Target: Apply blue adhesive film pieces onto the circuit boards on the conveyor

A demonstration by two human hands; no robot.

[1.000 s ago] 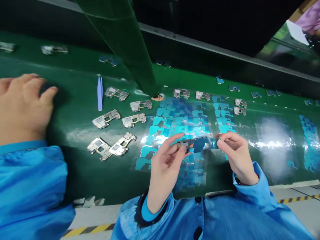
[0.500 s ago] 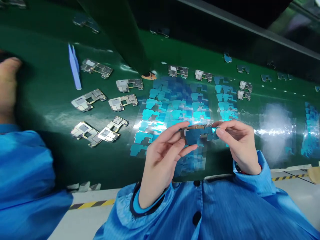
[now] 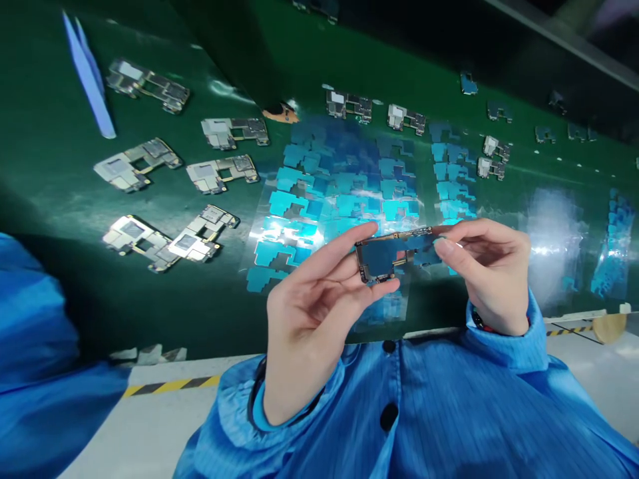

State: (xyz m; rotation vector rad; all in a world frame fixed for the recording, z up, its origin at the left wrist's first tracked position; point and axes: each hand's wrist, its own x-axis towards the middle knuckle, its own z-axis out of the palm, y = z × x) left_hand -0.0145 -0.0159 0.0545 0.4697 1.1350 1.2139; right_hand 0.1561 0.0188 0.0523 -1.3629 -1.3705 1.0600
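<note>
the left hand [image 3: 319, 306] grips one end of the blue-faced circuit board [image 3: 377, 258], the right hand [image 3: 486, 269] pinches the other; its long axis spans left to right between them, above the surface [image 3: 224, 313].

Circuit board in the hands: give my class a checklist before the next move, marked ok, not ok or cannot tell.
1. Left hand holds one end of the circuit board: ok.
2. Right hand at its other end: ok.
3. Blue layer flat along every edge: cannot tell.
4. One hand free: not ok, both engaged.
5. Tweezers on the table, apart from both hands: ok.
</note>
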